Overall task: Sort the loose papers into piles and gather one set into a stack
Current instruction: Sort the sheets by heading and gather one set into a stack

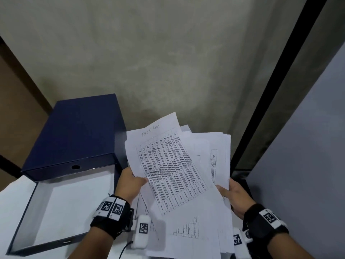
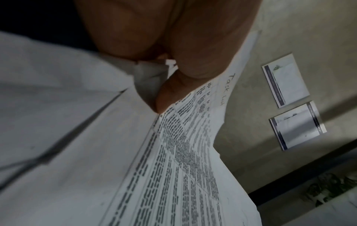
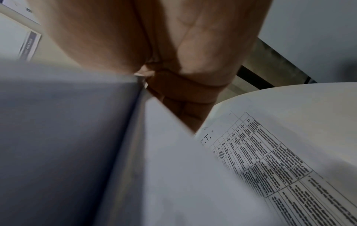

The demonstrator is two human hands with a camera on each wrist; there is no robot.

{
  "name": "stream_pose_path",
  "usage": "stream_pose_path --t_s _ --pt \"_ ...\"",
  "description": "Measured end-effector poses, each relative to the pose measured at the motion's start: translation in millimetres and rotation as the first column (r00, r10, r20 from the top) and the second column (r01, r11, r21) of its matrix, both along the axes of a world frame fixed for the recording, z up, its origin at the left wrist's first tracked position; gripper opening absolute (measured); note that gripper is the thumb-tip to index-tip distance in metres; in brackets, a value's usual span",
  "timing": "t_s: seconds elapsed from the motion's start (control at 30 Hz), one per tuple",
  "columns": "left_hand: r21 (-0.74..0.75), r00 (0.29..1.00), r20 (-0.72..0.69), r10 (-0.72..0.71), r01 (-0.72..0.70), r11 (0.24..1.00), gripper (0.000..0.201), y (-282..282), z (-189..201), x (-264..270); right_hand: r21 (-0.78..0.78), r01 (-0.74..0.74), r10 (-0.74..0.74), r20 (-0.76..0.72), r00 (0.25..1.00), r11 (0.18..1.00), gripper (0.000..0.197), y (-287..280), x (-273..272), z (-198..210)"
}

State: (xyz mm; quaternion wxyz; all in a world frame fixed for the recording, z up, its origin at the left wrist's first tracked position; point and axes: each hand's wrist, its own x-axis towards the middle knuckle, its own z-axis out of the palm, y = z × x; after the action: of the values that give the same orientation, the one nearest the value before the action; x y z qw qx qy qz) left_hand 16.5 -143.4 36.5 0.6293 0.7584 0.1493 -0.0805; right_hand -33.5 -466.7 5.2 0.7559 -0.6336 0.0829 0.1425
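Observation:
A loose bundle of white papers (image 1: pixel 203 165) is held up in front of me, fanned unevenly. The top sheet (image 1: pixel 168 165) carries a printed table and the handwritten title "Task list". My left hand (image 1: pixel 133 181) pinches this sheet's left edge, thumb on top; the left wrist view shows the thumb (image 2: pixel 166 93) pressing the task list sheet (image 2: pixel 183 152). My right hand (image 1: pixel 233 195) grips the bundle's lower right edge, thumb on the front. In the right wrist view its fingers (image 3: pixel 185 110) curl behind the papers (image 3: pixel 260 152). More sheets (image 1: pixel 188 232) hang lower, toward me.
An open dark blue box file (image 1: pixel 78 131) lies at the left, its lid raised and its white-lined tray (image 1: pixel 29 212) toward me. It sits on a white table (image 1: pixel 11 191). A grey concrete wall stands behind; a pale panel (image 1: pixel 308 146) rises at the right.

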Motion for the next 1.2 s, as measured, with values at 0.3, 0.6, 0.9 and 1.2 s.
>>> stream_pose_path --t_s 0.3,0.6,0.9,1.2 --pt "-0.163 0.997 -0.03 -0.069 0.063 0.985 0.035 -2 -5 2 0.025 -0.088 0.088 0.002 0.996 0.996 0.081 19 -5 13" --pt "-0.177 0.99 0.14 0.037 -0.012 0.984 0.055 -16 1 -2 -0.077 0.004 -0.005 -0.014 1.0 0.997 0.046 29 6 26" --pt "-0.198 0.974 0.174 0.147 -0.112 0.974 0.056 -25 2 0 -0.458 0.104 -0.006 0.211 0.978 0.883 0.027 40 24 21" --pt "-0.056 1.0 0.021 -0.013 0.014 0.998 0.039 -34 -22 -13 -0.548 0.045 -0.007 0.071 0.997 0.835 0.028 49 20 -14"
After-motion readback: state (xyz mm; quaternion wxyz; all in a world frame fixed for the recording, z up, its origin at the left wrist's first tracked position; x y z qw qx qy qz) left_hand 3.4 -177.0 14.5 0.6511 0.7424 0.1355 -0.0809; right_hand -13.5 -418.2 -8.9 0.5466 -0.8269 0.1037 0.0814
